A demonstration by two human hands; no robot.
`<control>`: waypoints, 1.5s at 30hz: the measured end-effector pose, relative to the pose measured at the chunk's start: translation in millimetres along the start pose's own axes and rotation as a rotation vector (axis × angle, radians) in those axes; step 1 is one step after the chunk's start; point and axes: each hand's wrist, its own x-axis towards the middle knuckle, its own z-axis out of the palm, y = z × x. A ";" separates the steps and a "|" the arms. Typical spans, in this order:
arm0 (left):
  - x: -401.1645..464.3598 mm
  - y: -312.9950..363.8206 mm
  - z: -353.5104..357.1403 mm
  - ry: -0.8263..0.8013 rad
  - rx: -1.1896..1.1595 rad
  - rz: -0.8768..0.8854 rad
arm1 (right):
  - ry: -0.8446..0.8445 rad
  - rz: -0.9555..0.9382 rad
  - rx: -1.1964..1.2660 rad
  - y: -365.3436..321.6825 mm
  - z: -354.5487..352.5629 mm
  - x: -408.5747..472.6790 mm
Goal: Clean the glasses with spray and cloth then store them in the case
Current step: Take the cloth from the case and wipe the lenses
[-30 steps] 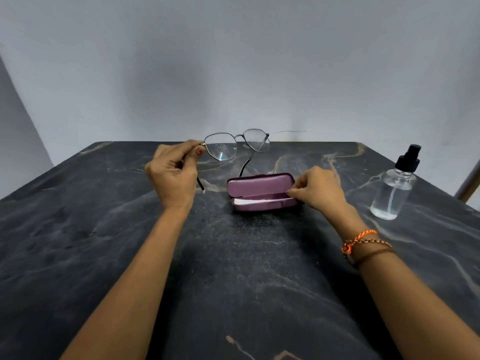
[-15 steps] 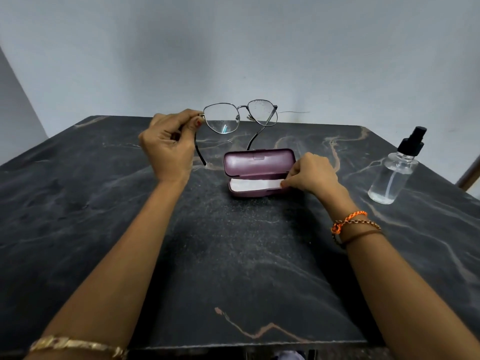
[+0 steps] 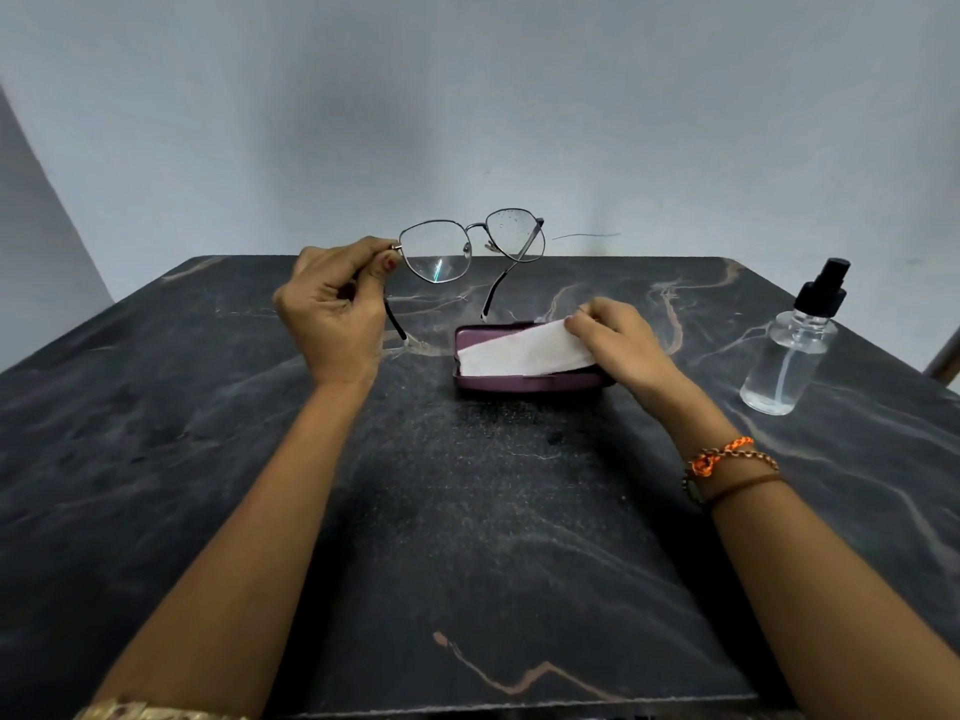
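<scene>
My left hand pinches the thin metal-framed glasses by their left hinge and holds them up above the table, arms unfolded; droplets speckle the right lens. Below them a purple case lies open on the dark marble table. My right hand grips one end of a white cloth and lifts it out of the case; the cloth's other end still rests inside. A clear spray bottle with a black nozzle stands upright at the right.
A pale wall rises just behind the table's far edge. The table's front edge runs along the bottom of the view. A wooden piece shows at the far right edge.
The case lid has gone fully open. My right hand took hold of the white cloth and is pulling it up out of the case. The glasses stay held up in my left hand.
</scene>
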 end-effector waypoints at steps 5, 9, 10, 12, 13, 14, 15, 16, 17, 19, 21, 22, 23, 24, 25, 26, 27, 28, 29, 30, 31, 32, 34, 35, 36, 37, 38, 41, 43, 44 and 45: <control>-0.5 -3.6 0.1 0.002 0.013 0.008 | 0.010 0.271 0.596 -9.8 -1.5 1.8; -0.7 -2.6 1.3 -0.012 0.010 0.020 | -0.052 0.504 1.127 -12.9 -9.1 1.4; -0.5 -2.8 0.9 -0.012 0.012 0.024 | -0.073 0.528 1.219 -12.7 -10.6 0.0; -0.6 -2.2 0.4 -0.007 0.015 0.036 | -0.086 0.556 1.333 -14.2 -14.6 -1.9; -0.6 -1.4 0.2 -0.002 0.016 0.047 | -0.086 0.567 1.377 -16.1 -16.7 -2.9; -0.5 -0.6 0.5 0.002 0.013 0.056 | -0.086 0.580 1.426 -18.2 -18.4 -4.0; -0.4 -0.3 1.0 0.007 0.004 0.064 | -0.090 0.590 1.468 -19.6 -19.7 -4.7; 0.2 -0.2 1.7 0.012 -0.010 0.071 | -0.101 0.589 1.490 -20.3 -20.7 -5.1; 0.4 -0.6 2.4 0.016 -0.024 0.080 | -0.119 0.579 1.490 -20.3 -21.6 -6.0; 0.4 -1.2 3.7 0.016 -0.037 0.107 | -0.159 0.534 1.486 -20.4 -23.0 -8.2; 0.5 0.5 5.1 0.002 -0.043 0.132 | -0.179 0.478 1.531 -21.2 -23.7 -9.6; 0.7 1.0 5.8 -0.005 -0.047 0.143 | -0.179 0.451 1.564 -21.7 -24.0 -10.5; 0.4 0.9 6.4 -0.010 -0.049 0.152 | -0.178 0.431 1.597 -21.9 -24.2 -11.7; -0.1 0.5 6.7 -0.012 -0.050 0.157 | -0.180 0.415 1.625 -22.0 -24.4 -12.5; -0.9 -0.2 6.8 -0.014 -0.051 0.155 | -0.188 0.402 1.649 -21.8 -24.2 -13.2; -1.2 -0.9 6.7 -0.017 -0.055 0.152 | -0.196 0.388 1.671 -21.9 -23.7 -13.6; -1.4 -1.6 6.5 -0.024 -0.059 0.151 | -0.201 0.374 1.693 -22.3 -22.8 -14.1; -1.6 -2.4 6.4 -0.034 -0.060 0.151 | -0.204 0.359 1.712 -23.2 -21.8 -14.5; -1.7 -3.0 6.4 -0.042 -0.059 0.152 | -0.206 0.346 1.724 -24.1 -20.8 -14.8; -2.0 -3.5 6.2 -0.049 -0.057 0.152 | -0.211 0.333 1.730 -24.9 -19.8 -15.0; -2.3 -4.0 6.4 -0.053 -0.056 0.155 | -0.217 0.317 1.735 -25.5 -19.0 -15.3; -2.4 -4.2 6.4 -0.058 -0.054 0.160 | -0.219 0.301 1.736 -26.0 -18.2 -15.5; -2.9 -4.4 6.7 -0.066 -0.047 0.168 | -0.213 0.275 1.732 -26.5 -17.2 -15.5; -2.9 -4.1 6.8 -0.068 -0.046 0.171 | -0.208 0.262 1.734 -26.4 -17.1 -15.6; -2.8 -3.6 6.8 -0.068 -0.047 0.176 | -0.204 0.251 1.736 -26.2 -17.4 -15.8; -2.7 -3.0 6.8 -0.067 -0.048 0.182 | -0.202 0.245 1.738 -25.7 -17.8 -16.3; -2.6 -2.2 6.8 -0.065 -0.049 0.188 | -0.204 0.245 1.746 -25.2 -18.1 -16.9; -2.4 -0.8 6.2 -0.060 -0.044 0.198 | -0.215 0.242 1.795 -25.2 -18.6 -18.8; -1.9 -0.4 6.2 -0.055 -0.041 0.202 | -0.207 0.234 1.824 -27.1 -19.3 -19.4; -2.0 -0.2 6.2 -0.053 -0.040 0.203 | -0.202 0.234 1.828 -27.6 -19.7 -19.3; -2.1 0.3 6.3 -0.050 -0.039 0.205 | -0.199 0.236 1.821 -28.0 -19.9 -19.1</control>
